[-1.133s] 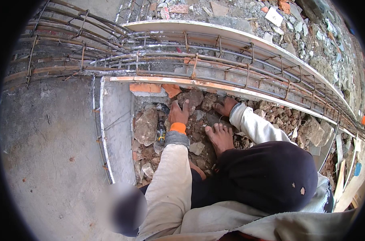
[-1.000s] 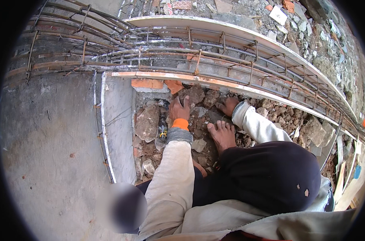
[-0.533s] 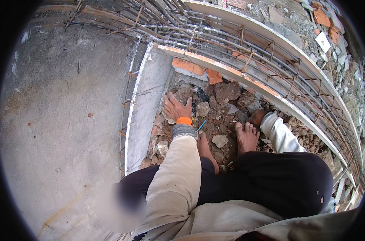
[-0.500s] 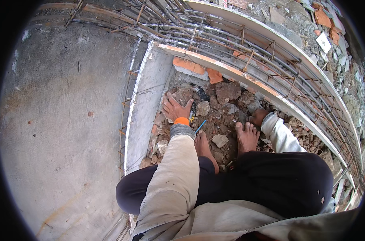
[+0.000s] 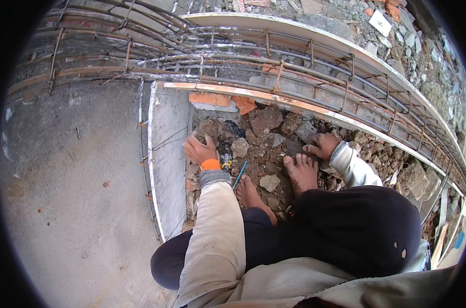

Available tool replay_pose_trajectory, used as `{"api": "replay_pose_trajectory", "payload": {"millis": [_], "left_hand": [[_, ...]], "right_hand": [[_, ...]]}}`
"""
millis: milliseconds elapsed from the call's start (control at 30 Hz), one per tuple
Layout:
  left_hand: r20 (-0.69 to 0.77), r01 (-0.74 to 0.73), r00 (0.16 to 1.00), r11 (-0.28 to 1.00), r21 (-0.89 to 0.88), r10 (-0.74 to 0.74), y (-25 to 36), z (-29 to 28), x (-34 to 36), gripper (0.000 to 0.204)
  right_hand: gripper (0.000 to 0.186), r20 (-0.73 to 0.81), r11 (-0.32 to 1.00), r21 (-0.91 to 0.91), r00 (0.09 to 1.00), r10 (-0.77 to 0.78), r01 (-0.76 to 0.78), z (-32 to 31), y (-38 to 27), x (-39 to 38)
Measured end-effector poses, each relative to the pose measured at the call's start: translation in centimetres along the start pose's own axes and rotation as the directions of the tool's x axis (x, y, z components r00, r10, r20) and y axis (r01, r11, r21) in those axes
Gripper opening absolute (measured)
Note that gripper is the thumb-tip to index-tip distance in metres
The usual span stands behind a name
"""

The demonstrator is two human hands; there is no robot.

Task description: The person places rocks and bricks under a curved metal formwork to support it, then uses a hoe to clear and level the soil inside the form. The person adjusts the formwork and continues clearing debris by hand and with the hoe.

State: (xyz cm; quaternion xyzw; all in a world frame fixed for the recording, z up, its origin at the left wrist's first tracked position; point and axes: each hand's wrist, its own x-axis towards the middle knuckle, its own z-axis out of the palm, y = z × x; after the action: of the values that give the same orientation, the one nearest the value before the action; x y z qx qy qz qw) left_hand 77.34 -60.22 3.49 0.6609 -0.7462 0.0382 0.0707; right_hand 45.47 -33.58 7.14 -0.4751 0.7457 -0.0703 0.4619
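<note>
My left hand point(image 5: 200, 150) grips the near side of a rough brown rock point(image 5: 208, 129) beside the pale board, its thumb and fingers bent against it. An orange band point(image 5: 211, 165) and a watch-like yellow and black item point(image 5: 225, 160) are at that wrist. My right hand point(image 5: 322, 146) is low over the rubble just right of my bare right foot point(image 5: 301, 173). Its fingers point left, slightly apart, near a flat grey stone point(image 5: 305, 132), with nothing visible held. Between my feet lies a pale stone point(image 5: 269, 182); a thin blue stick point(image 5: 239, 174) slants by my left foot.
A pale upright board point(image 5: 167, 149) borders the pit on the left, with a grey concrete slab point(image 5: 89, 185) beyond. Along the far side runs a long form board point(image 5: 274, 101), and behind it a rebar cage point(image 5: 294, 66). Orange brick pieces point(image 5: 210, 99) line the far edge.
My left hand has gone from spread flat over the rocks to bent around the brown rock. My right hand has come out from beside the foot and shows more fully. The view has shifted.
</note>
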Motion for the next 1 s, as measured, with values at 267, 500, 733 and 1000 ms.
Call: {"api": "replay_pose_trajectory", "payload": {"millis": [267, 500, 733, 1000], "left_hand": [[0.125, -0.179, 0.980, 0.961, 0.211, 0.155, 0.1, 2.8, -4.8, 0.081], [0.217, -0.258, 0.955, 0.926, 0.276, 0.201, 0.6, 4.6, -1.2, 0.074], [0.392, -0.416, 0.849, 0.906, 0.080, 0.356, -0.6, 1.9, 0.4, 0.082], [0.699, -0.452, 0.527, 0.856, -0.253, 0.484, -4.3, -5.7, 3.5, 0.065]], "right_hand": [[0.045, -0.254, 0.992, -0.128, 0.966, -0.050, 0.017, 2.1, -1.0, -3.0], [0.088, -0.754, 0.979, -0.066, 0.652, 0.078, -0.193, 4.1, -0.2, -12.5], [0.125, -0.285, 0.807, 0.119, 0.759, 0.586, -0.578, 6.0, 1.4, -12.2], [0.110, -0.054, 0.940, -0.102, 0.945, 0.322, -0.326, 2.3, 3.8, -8.6]]}}
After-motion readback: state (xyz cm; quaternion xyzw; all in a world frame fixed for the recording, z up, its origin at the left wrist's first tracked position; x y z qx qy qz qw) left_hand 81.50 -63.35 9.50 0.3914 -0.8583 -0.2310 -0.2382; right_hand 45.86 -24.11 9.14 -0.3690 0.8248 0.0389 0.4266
